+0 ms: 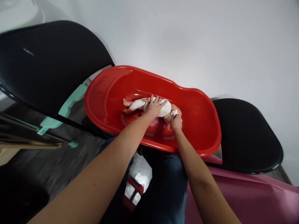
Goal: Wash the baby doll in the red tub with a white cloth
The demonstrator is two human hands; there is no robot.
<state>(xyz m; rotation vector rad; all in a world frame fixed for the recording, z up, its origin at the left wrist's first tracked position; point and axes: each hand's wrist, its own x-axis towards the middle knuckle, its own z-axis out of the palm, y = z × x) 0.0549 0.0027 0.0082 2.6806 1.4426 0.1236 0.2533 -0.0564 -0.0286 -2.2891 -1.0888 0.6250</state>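
Observation:
A baby doll [137, 104] with a white body and bare pinkish feet lies in a red plastic tub [196, 109], its feet toward the left and its head toward the right. My left hand [154, 107] rests on the doll's torso with fingers spread. Near the doll's head, my right hand [177, 122] is closed on a small white cloth [167, 119] with yellowish print. That hand and the cloth cover part of the head. A pinkish patch shows on the tub's floor below the doll; I cannot tell what it is.
Black chairs stand at the left [53, 62] and at the right [247, 133] of the tub, against a white wall [198, 40]. A mint-green plastic piece [67, 107] hangs by the left chair. Pink material [245, 196] lies at lower right, and my knees are under the tub's near edge.

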